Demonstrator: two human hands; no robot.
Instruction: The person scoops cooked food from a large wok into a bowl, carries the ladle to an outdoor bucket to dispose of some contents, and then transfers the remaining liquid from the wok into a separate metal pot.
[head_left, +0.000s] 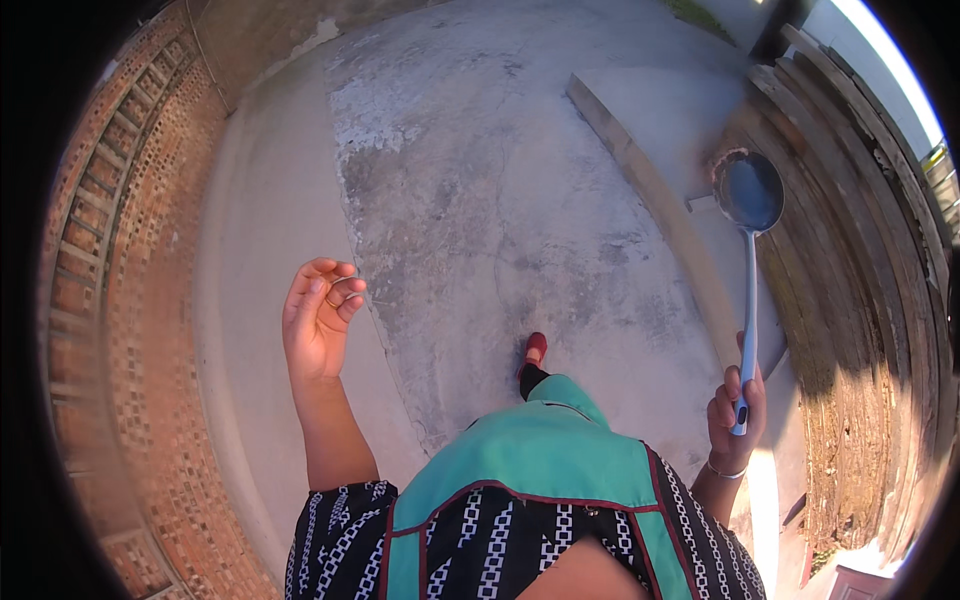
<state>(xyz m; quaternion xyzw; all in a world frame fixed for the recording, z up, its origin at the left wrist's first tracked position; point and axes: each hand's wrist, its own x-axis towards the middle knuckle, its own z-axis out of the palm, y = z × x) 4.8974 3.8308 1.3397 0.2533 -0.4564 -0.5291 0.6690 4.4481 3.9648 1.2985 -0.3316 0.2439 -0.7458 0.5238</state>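
A ladle [750, 290] with a long pale grey-blue handle and a round dark bowl is held upright on the right. My right hand [737, 408] is wrapped round the lower end of its handle, with a bracelet at the wrist. The ladle's bowl points away from me, up in front of the stacked boards. On the left my left hand [323, 310] is raised in the air, fingers loosely bent and apart, with a ring on one finger. Nothing shows in it, and it touches nothing.
Worn concrete floor [450, 200] spreads ahead, with a low raised edge [650, 190] running across the right side. Long wooden boards [850, 230] are stacked at the right. A ladder [98, 190] lies along the brick wall [160, 250] on the left. My red shoe [537, 346] shows beyond the green apron [540, 450].
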